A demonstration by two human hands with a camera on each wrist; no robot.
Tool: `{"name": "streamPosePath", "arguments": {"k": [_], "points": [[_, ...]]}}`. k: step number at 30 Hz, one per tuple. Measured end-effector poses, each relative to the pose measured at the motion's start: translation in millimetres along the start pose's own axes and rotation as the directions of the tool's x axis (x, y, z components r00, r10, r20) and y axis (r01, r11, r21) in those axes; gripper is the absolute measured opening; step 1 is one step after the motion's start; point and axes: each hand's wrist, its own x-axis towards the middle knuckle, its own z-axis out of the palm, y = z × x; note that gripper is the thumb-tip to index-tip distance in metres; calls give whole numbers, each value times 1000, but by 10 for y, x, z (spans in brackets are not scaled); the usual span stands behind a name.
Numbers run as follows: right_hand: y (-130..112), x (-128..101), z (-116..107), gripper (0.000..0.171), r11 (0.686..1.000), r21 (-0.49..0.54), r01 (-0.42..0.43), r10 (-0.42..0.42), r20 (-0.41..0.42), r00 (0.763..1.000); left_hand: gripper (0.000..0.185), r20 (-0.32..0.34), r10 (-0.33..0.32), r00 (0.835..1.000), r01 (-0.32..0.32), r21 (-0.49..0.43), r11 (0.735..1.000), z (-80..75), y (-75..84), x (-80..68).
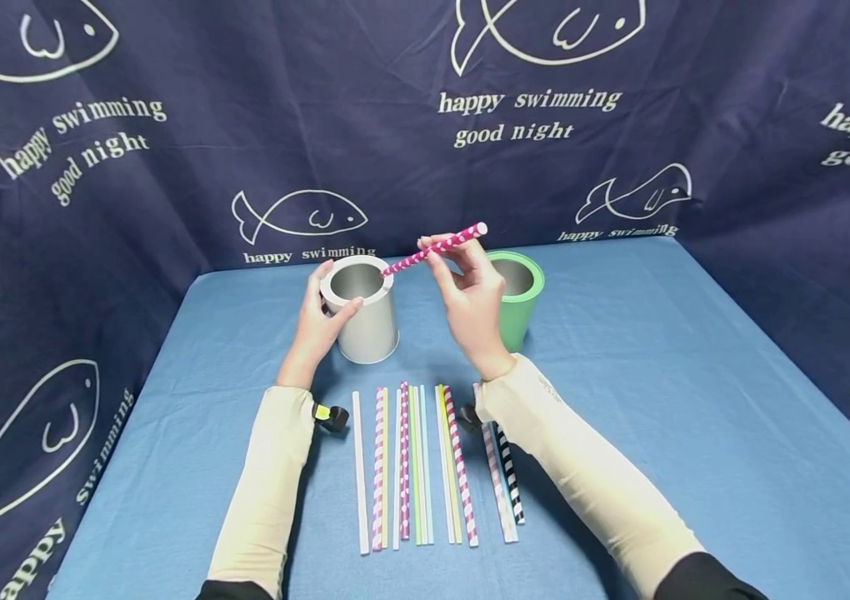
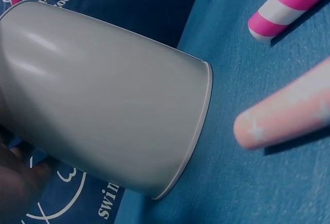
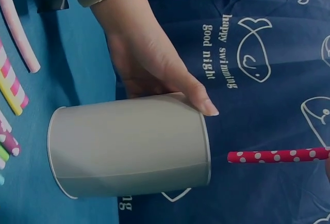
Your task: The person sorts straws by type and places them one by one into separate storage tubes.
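Note:
My left hand (image 1: 317,321) grips the white metal can (image 1: 368,329) from its left side, the thumb at the near rim and the fingers round the back. In the right wrist view the same can (image 3: 129,144) shows its whole side, with the left thumb at its rim. Between thumb and fingers my right hand (image 1: 473,304) pinches a magenta paper straw (image 1: 436,247) with white dots. The straw slants, its lower end overlapping the can's right rim in the head view; the right wrist view shows that end of the straw (image 3: 278,155) apart from the can's mouth.
Behind the right hand stands a green can (image 1: 518,312), partly hidden. Several paper straws (image 1: 404,467), striped, dotted and plain, lie side by side nearer the person. The right sleeve (image 1: 575,450) passes over a black-striped straw (image 1: 509,475). A dark blue fish-print cloth (image 1: 395,125) hangs behind the table.

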Motion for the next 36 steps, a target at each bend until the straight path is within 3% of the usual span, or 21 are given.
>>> {"name": "streamPosePath", "arguments": {"k": [2,9,11,13,20,36], "points": [[50,16,38,20,1000,-17,-1,1,1,1000,77,10,-6,1000,6,-2,1000,-2,2,-1],[193,28,125,18,998,-57,-33,33,3,999,76,29,-31,999,31,13,999,-13,364,-128],[224,28,143,18,996,-69,-48,48,0,999,75,28,-30,999,29,11,1000,-14,375,-134],[250,28,156,19,994,-85,-72,72,0,997,75,28,-29,999,29,10,1000,-11,371,-133],[324,34,208,22,980,-151,-126,129,12,992,79,20,-16,1000,16,-3,1000,-5,28,0],[590,-23,404,21,904,-382,-190,237,80,968,79,-10,23,1000,-23,3,1000,-5,-22,-1]]}}
